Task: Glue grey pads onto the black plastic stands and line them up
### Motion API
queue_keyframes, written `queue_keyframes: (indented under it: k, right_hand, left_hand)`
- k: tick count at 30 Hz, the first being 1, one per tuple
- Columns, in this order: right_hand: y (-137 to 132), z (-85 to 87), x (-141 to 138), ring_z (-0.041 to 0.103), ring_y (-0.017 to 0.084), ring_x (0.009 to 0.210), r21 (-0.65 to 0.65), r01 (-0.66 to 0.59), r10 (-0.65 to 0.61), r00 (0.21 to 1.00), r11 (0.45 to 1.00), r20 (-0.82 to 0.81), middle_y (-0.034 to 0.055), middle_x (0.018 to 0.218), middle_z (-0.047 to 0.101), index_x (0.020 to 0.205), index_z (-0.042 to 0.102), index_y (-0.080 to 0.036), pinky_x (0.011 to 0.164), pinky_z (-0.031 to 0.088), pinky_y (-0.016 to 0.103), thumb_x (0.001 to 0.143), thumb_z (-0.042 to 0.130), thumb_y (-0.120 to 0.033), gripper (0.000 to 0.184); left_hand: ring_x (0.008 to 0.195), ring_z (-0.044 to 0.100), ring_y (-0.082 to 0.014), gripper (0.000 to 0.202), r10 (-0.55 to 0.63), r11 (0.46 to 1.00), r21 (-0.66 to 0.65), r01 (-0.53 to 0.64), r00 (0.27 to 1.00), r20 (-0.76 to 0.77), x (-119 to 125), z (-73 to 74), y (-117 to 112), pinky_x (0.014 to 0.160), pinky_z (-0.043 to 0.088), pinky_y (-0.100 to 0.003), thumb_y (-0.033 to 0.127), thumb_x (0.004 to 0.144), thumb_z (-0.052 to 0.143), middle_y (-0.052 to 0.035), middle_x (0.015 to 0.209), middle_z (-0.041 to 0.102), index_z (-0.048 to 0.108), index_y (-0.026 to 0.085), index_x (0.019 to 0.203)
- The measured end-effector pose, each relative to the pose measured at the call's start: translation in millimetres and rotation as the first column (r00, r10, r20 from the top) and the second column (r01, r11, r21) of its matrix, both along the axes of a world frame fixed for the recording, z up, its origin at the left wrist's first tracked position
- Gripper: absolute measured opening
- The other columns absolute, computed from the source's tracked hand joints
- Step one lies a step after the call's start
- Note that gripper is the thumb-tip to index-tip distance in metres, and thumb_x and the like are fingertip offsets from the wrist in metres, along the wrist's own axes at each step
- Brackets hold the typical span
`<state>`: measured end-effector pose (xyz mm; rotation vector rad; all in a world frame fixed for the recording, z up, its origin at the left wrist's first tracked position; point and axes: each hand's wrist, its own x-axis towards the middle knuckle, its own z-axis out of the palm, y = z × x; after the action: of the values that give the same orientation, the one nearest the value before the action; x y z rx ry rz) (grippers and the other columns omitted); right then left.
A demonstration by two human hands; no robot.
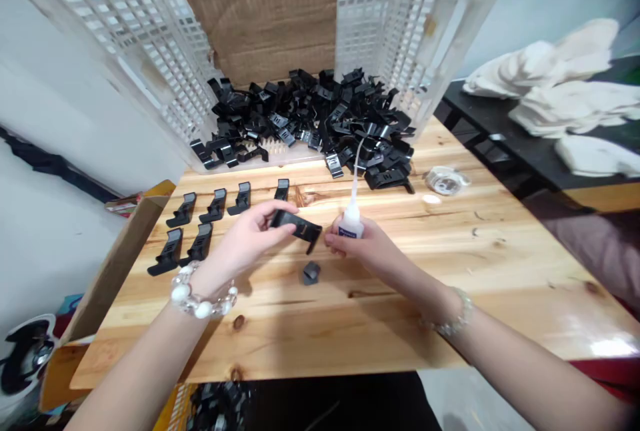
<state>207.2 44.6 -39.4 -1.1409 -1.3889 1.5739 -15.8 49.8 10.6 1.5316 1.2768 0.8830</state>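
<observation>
At frame centre, my left hand (245,234) pinches a black clip (296,225), long axis running left to right, its right end just beside my right hand (363,247), which clasps an upright glue bottle (351,221) above the desk (450,271).

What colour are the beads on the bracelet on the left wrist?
White and clear beads on the bracelet, seen best in the head view, just behind the left hand.

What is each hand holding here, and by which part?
The left hand holds a black plastic clip by its left end. The right hand grips a small glue bottle around its body, nozzle up.
</observation>
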Motion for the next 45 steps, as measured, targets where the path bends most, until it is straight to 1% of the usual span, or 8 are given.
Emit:
queue_keyframes:
  k: [6, 10, 13, 19, 23, 26, 31, 45]
  right_hand:
    - [-15, -6.0, -10, 0.060, 0.019, 0.077, 0.117, -0.180, 0.129, 0.928, 0.977, 0.350, 0.0028, 0.086, 0.068, 0.088, 0.062, -0.022, 0.068, 0.043, 0.032, 0.071, 0.077, -0.031, 0.024]
    - [-22, -4.2, -19, 0.061, 0.022, 0.078, 0.192, -0.239, 0.115, 0.859, 0.952, 0.499, 0.0036, 0.084, 0.068, 0.085, 0.058, -0.022, 0.067, 0.041, 0.033, 0.073, 0.073, -0.024, 0.019]
    - [-23, -3.6, -23, 0.060, 0.021, 0.072, 0.187, -0.212, 0.087, 0.852, 0.959, 0.516, 0.0033, 0.079, 0.067, 0.083, 0.056, -0.022, 0.063, 0.039, 0.032, 0.077, 0.065, -0.022, 0.011]
    - [-13, -7.4, -13, 0.055, 0.018, 0.068, 0.192, 0.012, -0.093, 0.902, 0.981, 0.421, 0.0012, 0.073, 0.062, 0.078, 0.055, -0.022, 0.066, 0.040, 0.034, 0.076, 0.063, -0.026, 0.009]
    - [-6, -4.4, -8, 0.054, 0.015, 0.064, 0.064, 0.130, -0.136, 0.985, 0.989, 0.102, -0.0008, 0.070, 0.059, 0.072, 0.055, -0.021, 0.065, 0.043, 0.032, 0.073, 0.071, -0.029, 0.018]
    - [-6, 0.9, -8, 0.055, 0.012, 0.060, -0.061, 0.132, -0.137, 0.985, 0.989, -0.101, -0.0015, 0.070, 0.061, 0.071, 0.057, -0.019, 0.061, 0.046, 0.029, 0.070, 0.077, -0.027, 0.021]
    - [-11, 5.3, -13, 0.060, 0.012, 0.059, -0.199, 0.117, -0.162, 0.960, 0.973, -0.228, -0.0022, 0.074, 0.064, 0.076, 0.057, -0.019, 0.055, 0.051, 0.027, 0.063, 0.084, -0.023, 0.030]
    - [-12, 4.5, -4, 0.061, 0.010, 0.069, -0.112, 0.042, -0.075, 0.948, 0.993, -0.310, -0.0027, 0.081, 0.064, 0.082, 0.058, -0.020, 0.058, 0.048, 0.022, 0.071, 0.080, -0.014, 0.026]
  left_hand:
    - [0.065, 0.058, -0.0098, 0.022, 0.331, 0.944, -0.164, -0.288, 0.828, 0.453, -13, -13.6, 4, 0.062, 0.045, -0.020, 0.029, 0.074, 0.079, 0.0017, 0.069, 0.064, 0.062, 0.016, 0.068]
    - [0.061, 0.060, -0.0118, 0.026, 0.367, 0.922, -0.286, -0.260, 0.821, 0.437, -2, -21.4, 2, 0.057, 0.046, -0.021, 0.037, 0.075, 0.076, 0.0008, 0.070, 0.066, 0.061, 0.016, 0.076]
    - [0.062, 0.064, -0.0147, 0.029, 0.243, 0.946, -0.295, -0.131, 0.890, 0.386, 5, -27.6, -2, 0.059, 0.050, -0.025, 0.044, 0.081, 0.069, -0.0022, 0.075, 0.069, 0.058, 0.017, 0.082]
    - [0.051, 0.060, -0.0137, 0.022, 0.106, 0.950, -0.309, 0.034, 0.899, 0.424, 16, -35.4, -13, 0.056, 0.048, -0.028, 0.041, 0.091, 0.052, 0.0022, 0.065, 0.063, 0.050, 0.020, 0.083]
    - [0.065, 0.064, -0.0164, 0.012, -0.001, 0.932, -0.334, 0.143, 0.920, 0.392, 26, -38.5, -25, 0.068, 0.051, -0.031, 0.032, 0.090, 0.051, 0.0013, 0.069, 0.064, 0.047, 0.021, 0.088]
    - [0.068, 0.064, -0.0170, 0.021, -0.093, 0.918, -0.342, 0.201, 0.947, 0.306, 33, -40.4, -35, 0.069, 0.050, -0.031, 0.033, 0.088, 0.060, 0.0012, 0.068, 0.065, 0.047, 0.021, 0.099]
    - [0.062, 0.059, -0.0133, 0.028, -0.022, 0.934, -0.325, 0.147, 0.933, 0.359, 40, -38.3, -41, 0.064, 0.048, -0.029, 0.031, 0.086, 0.062, 0.0025, 0.068, 0.064, 0.047, 0.018, 0.106]
    - [0.060, 0.059, -0.0108, 0.025, -0.014, 0.925, -0.335, 0.178, 0.899, 0.438, 35, -33.3, -40, 0.064, 0.048, -0.026, 0.025, 0.087, 0.063, 0.0044, 0.063, 0.063, 0.048, 0.017, 0.105]
